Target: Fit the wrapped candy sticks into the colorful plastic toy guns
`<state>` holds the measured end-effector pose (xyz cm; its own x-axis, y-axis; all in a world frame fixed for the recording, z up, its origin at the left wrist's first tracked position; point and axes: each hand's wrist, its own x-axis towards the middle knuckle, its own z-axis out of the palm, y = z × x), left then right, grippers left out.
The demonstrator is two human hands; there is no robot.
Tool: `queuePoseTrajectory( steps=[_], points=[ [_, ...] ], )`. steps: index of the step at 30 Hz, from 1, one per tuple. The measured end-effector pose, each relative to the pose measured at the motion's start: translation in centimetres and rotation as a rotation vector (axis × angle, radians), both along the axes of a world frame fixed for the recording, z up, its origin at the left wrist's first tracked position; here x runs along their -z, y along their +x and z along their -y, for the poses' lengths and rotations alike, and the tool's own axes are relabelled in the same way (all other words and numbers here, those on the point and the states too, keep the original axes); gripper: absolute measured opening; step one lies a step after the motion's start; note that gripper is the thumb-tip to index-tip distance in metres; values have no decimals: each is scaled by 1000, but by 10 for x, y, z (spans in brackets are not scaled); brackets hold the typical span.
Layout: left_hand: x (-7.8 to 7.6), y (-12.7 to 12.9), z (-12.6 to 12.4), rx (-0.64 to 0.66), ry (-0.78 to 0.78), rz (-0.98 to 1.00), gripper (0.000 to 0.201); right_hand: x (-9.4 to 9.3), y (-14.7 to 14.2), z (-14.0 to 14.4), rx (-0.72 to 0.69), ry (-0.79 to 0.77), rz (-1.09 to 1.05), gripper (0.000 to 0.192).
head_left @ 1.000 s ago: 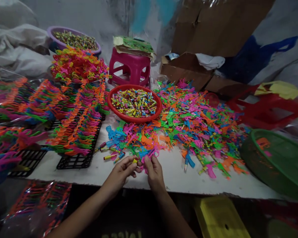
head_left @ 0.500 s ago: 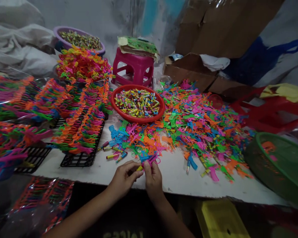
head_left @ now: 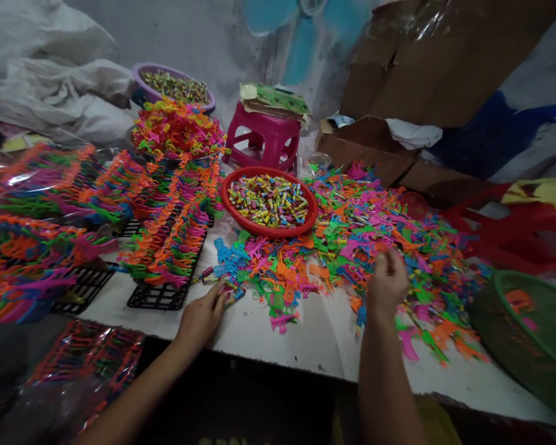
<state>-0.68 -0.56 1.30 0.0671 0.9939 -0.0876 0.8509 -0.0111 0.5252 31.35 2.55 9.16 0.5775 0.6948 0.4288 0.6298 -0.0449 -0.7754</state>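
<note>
My hands have parted: left grip rests open on small tubes; right grip, curled, contents unclear, hovers over the toy pile.

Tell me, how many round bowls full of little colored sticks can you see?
2. The red bowl sits mid-table, beside the loose heap of plastic toys. The purple bowl stands at the back left, behind stacked toys, so part of it is hidden.

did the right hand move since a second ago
Yes. The right hand has left the left hand at the table edge and gone right and farther out, over the loose toy pile right of the red bowl.
</note>
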Motion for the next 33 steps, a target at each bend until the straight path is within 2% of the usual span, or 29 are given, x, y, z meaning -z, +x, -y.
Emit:
queuePoseTrajectory(
  steps=[4,5,7,9,12,15,20,25,27,29,31,33],
  points=[
    [0,10,-5,59,-32,-227,41,57,-104,27,-544,-133,97,19],
    [-1,12,-7,64,-20,-252,39,70,-129,33,-632,-157,125,17],
    [-2,14,-10,64,12,-292,37,88,-166,42,-709,-237,295,24],
    [-2,14,-10,53,50,-331,36,99,-181,46,-698,-321,478,23],
    [-3,10,-9,26,78,-370,34,104,-177,48,-729,-376,612,13],
    [-4,7,-11,-3,54,-390,31,100,-161,50,-842,-376,609,8],
    [-7,1,-20,-53,-27,-374,37,83,-139,59,-905,-326,291,7],
    [-6,-7,-20,-5,1,-243,30,76,-132,67,-878,-304,-78,10],
    [-5,-9,-13,8,-7,-121,19,78,-133,67,-826,-334,-235,13],
    [-8,-7,-3,40,-63,96,8,79,-135,66,-801,-374,-427,22],
    [-13,-3,8,109,-212,410,12,77,-138,64,-836,-409,-599,31],
    [-20,3,18,182,-474,756,21,73,-139,62,-902,-436,-678,35]
  ],
)
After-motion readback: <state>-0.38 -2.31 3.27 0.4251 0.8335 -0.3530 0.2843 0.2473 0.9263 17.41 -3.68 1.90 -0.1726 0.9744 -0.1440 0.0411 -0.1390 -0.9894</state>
